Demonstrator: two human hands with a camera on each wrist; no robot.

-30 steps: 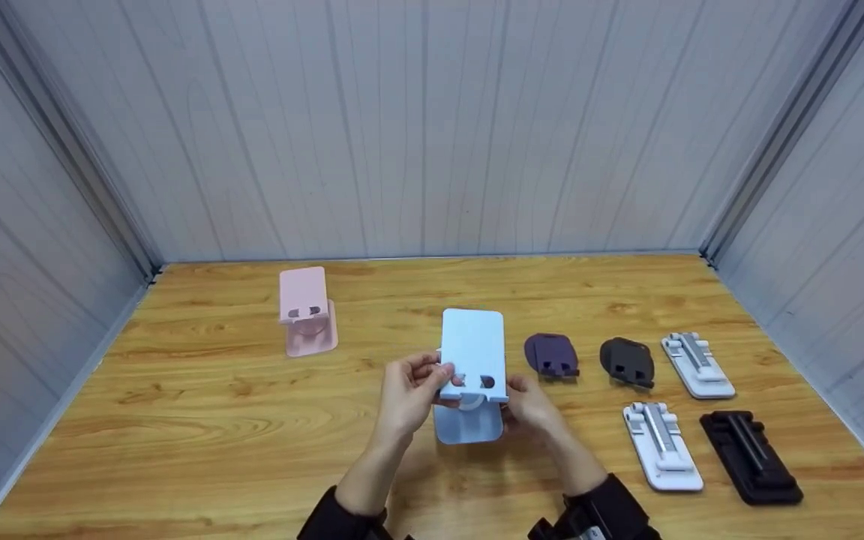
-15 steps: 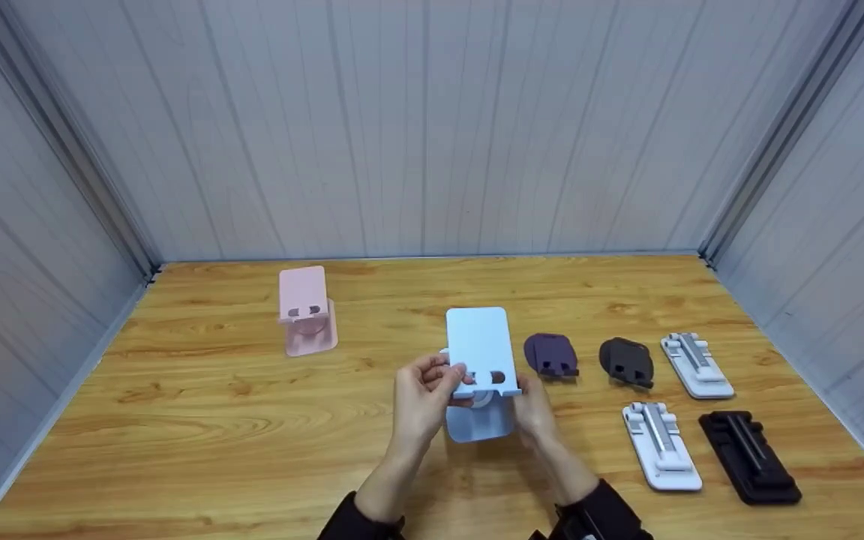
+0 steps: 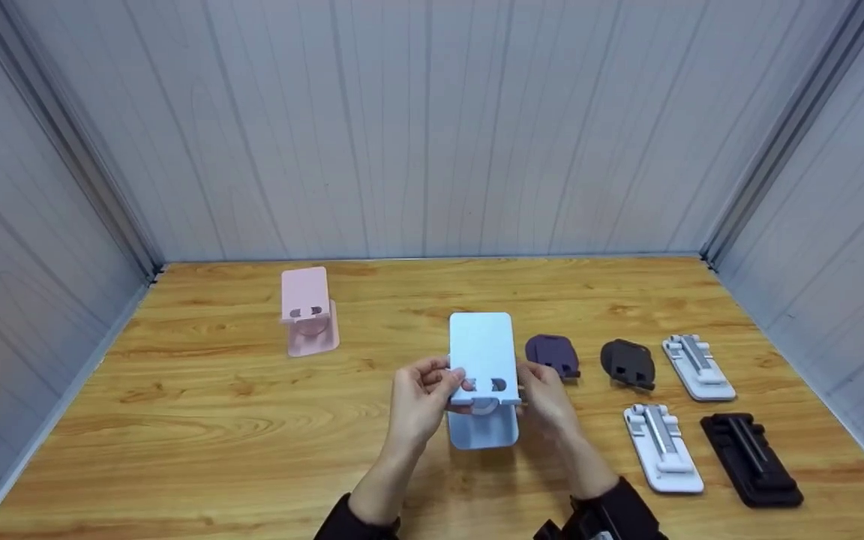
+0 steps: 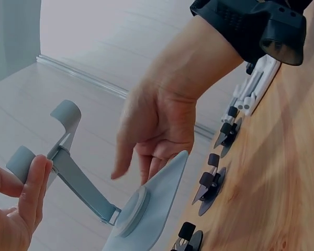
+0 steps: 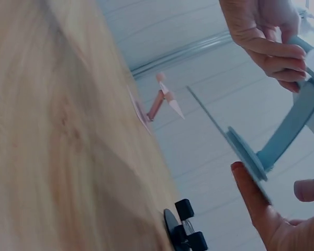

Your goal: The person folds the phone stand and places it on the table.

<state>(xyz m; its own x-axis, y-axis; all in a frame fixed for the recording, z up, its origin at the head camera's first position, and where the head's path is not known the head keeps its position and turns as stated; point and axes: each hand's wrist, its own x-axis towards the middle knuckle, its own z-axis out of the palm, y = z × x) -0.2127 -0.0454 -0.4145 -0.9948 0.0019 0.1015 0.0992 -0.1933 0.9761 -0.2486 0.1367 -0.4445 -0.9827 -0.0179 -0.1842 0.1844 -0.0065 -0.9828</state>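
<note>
A light blue folding phone stand [image 3: 483, 345] is held up over the table, its upper plate facing the head camera. My left hand [image 3: 418, 401] pinches that plate by its lower left corner, thumb in front near the cutout. Below it shows the base plate [image 3: 482, 433], joined by a flat hinged arm [image 4: 86, 183]. On the right side is my right hand [image 3: 550, 397]. In the right wrist view, one of its fingers [image 5: 251, 196] lies straight along the base's underside, and the thumb [image 5: 306, 189] stands apart from the plate.
An unfolded pink stand [image 3: 304, 291] stands at the back left of the wooden table [image 3: 214, 420]. Folded stands lie to the right: purple [image 3: 550, 349], dark grey [image 3: 622, 358], two white ones, one nearer [image 3: 663, 448] and one farther [image 3: 698, 366], and a black one [image 3: 751, 459].
The blue stand has shifted a little to the right over the second. It tilted slightly, then straightened. My right hand has moved slightly outward from the base; the left keeps its pinch.
</note>
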